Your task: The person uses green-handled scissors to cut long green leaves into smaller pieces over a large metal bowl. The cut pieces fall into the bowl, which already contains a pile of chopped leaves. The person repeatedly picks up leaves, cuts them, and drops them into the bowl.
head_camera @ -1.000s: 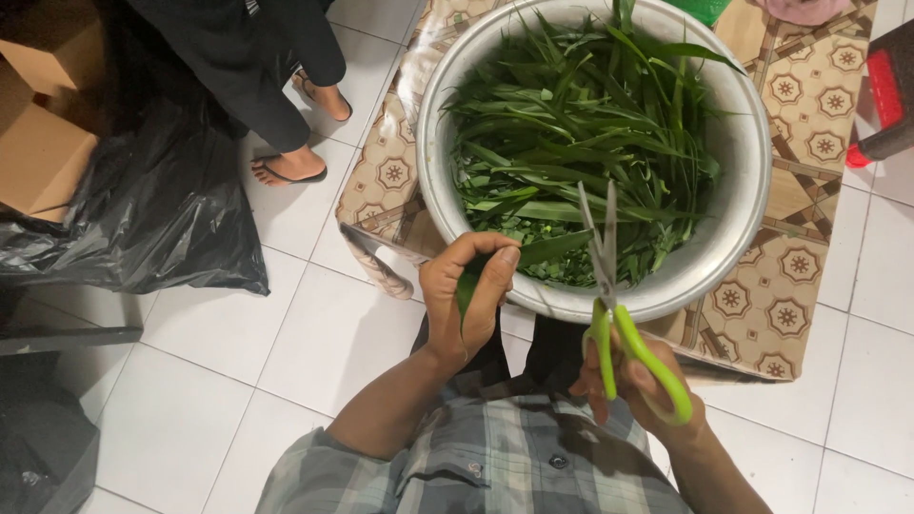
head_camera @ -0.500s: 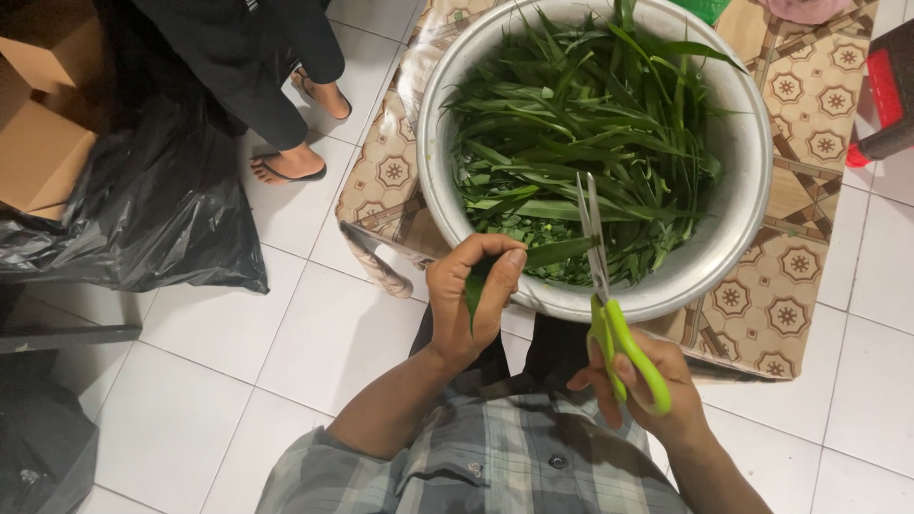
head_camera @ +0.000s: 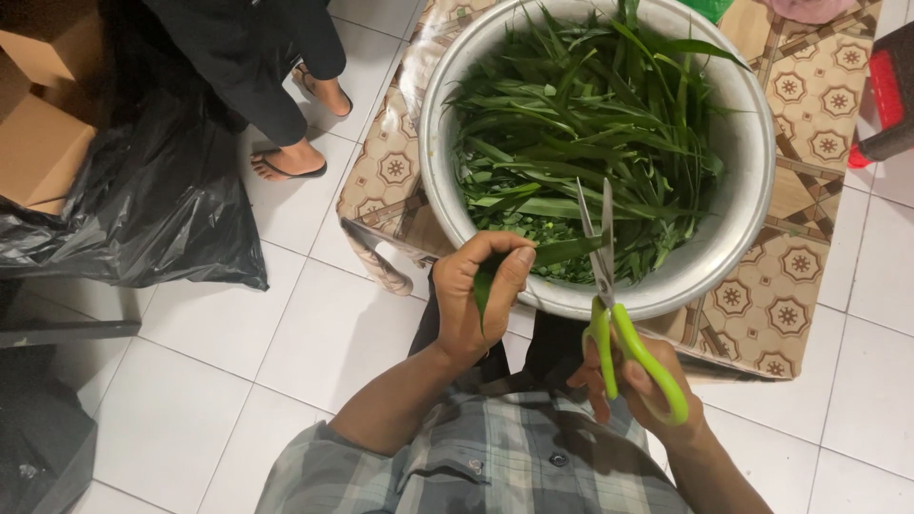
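Scissors at the leaf, over the bowl's rim

Fingers of the left hand (head_camera: 479, 297) were curled shut around a long green leaf (head_camera: 550, 253), whose free end reached out over the near rim of the big metal bowl (head_camera: 752, 205). The right hand (head_camera: 640, 385) gripped the green-handled scissors (head_camera: 609, 314), fingers closed through the loops, with the blades standing slightly parted, one to each side of the leaf's tip. Leafy greens (head_camera: 581, 124) filled the bowl, which sat on a patterned mat (head_camera: 809, 286). Off to the left, another person's sandalled feet (head_camera: 290, 162) stood on the white tiles beside a black plastic bag (head_camera: 162, 209).
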